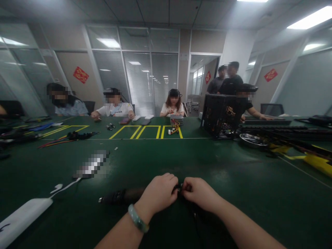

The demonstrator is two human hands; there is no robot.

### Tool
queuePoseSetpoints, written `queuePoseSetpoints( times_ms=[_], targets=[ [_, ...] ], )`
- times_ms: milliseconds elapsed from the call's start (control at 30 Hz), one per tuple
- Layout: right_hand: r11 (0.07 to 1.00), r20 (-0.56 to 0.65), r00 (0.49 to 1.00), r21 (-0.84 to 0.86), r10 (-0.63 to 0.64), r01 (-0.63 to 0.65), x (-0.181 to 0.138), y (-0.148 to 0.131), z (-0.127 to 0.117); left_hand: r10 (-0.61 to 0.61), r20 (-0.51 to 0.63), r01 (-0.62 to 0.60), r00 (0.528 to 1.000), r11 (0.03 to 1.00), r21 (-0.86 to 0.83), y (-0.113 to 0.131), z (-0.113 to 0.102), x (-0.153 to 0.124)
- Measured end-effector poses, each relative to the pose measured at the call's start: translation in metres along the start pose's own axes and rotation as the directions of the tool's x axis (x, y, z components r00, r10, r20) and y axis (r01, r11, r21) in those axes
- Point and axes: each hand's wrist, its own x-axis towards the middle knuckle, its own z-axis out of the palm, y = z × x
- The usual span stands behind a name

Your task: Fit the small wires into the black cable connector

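Observation:
A dark, tube-shaped tool that looks like an electric screwdriver (127, 195) lies along the green table, its metal tip pointing left. My left hand (162, 192), with a green bangle at the wrist, is closed around the tool's right end. Close beside it, my right hand (198, 192) is closed in a pinch at a small dark piece with a bright spot, between the two hands. A dark cable (195, 215) hangs down below my right hand. My fingers hide where the cable and the tool's end meet, so I cannot tell whether they are joined.
To the left, a white power bank (28, 216) has a cable running to a blurred device (92, 166). Further back are loose wires (70, 136), a black computer case (220, 117), a metal bowl (252, 140) and yellow tape marks (124, 127). Several people are across the table.

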Motion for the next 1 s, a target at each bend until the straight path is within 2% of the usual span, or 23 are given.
queuePoseSetpoints(
  times_ms=[167,333,500,667,767,833,1000],
  targets=[
    [1.000,0.027,1.000,0.021,0.009,-0.009,-0.002,0.001,-0.003,0.080,-0.019,-0.079,0.997,0.996,0.037,-0.003,-0.001,0.000],
    [0.999,0.000,1.000,-0.046,0.013,-0.013,-0.003,-0.001,0.000,0.083,-0.043,-0.080,0.996,0.995,0.067,-0.003,0.000,0.002],
    [0.999,-0.046,0.999,-0.045,-0.015,0.013,-0.005,-0.004,-0.001,0.042,-0.093,-0.041,0.995,0.999,0.013,-0.002,-0.007,-0.005],
    [0.999,-0.172,0.985,0.047,-0.005,0.013,-0.005,-0.011,-0.003,-0.029,-0.094,0.026,0.995,0.999,-0.028,-0.003,-0.006,-0.010],
    [0.988,-0.257,0.966,0.136,-0.038,0.075,-0.004,-0.015,-0.001,-0.059,-0.067,0.057,0.996,0.998,-0.027,-0.004,-0.002,-0.008],
    [0.985,-0.237,0.970,0.149,-0.046,0.083,-0.003,-0.015,0.001,-0.075,-0.055,0.073,0.996,0.997,-0.038,-0.004,0.001,-0.006],
    [0.999,-0.079,0.996,0.006,0.044,-0.043,0.001,-0.007,0.004,-0.083,-0.024,0.080,0.996,0.992,-0.095,-0.007,0.001,-0.005]
  ],
)
